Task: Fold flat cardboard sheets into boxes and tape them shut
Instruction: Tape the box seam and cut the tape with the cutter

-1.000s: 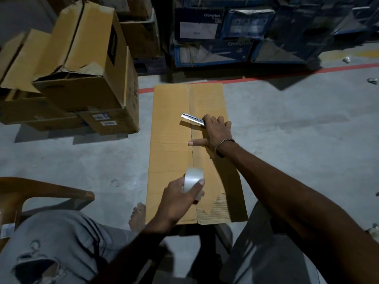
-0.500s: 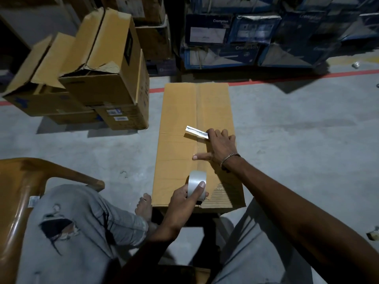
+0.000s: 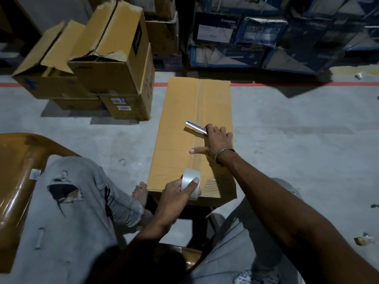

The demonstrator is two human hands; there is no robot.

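While my left hand (image 3: 176, 193) grips one roll of tape (image 3: 190, 186) at the near end of one box (image 3: 178, 128) lying on the floor, my right hand (image 3: 218, 143) presses on its seam, fingers holding one cutter (image 3: 195, 126).

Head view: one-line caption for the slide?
Seated person tapes a cardboard box along its seam: left hand holds the tape roll, right hand presses the box, gripping a metal blade.

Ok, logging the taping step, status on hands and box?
Left hand grips tape roll at near edge. Right hand presses box seam, holding blade. Nothing in the way.
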